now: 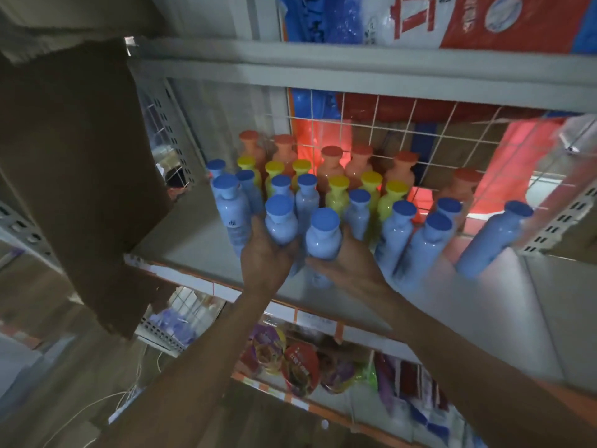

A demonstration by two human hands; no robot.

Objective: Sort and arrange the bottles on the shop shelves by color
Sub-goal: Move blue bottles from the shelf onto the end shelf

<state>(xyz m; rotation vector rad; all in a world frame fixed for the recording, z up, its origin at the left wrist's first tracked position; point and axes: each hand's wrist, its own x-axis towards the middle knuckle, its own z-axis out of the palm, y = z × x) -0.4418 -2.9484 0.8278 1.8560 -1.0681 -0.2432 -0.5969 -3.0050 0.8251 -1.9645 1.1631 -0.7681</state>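
Note:
On the grey shelf [193, 240] stand rows of bottles: orange ones [329, 166] at the back against a wire grid, yellow ones [337, 192] in the middle, several blue ones [397, 227] in front. My left hand [265, 263] wraps around a blue bottle [280, 221] near the shelf's front. My right hand [345, 270] grips another blue bottle [323, 234] right beside it. Both bottles are upright and close together. One blue bottle [494, 240] stands apart at the far right.
A brown cardboard flap [74, 163] hangs at the left of the shelf. The shelf above [355, 69] carries red and blue bags. Snack packets [297, 367] lie on the shelf below. A perforated upright [562, 221] bounds the right side.

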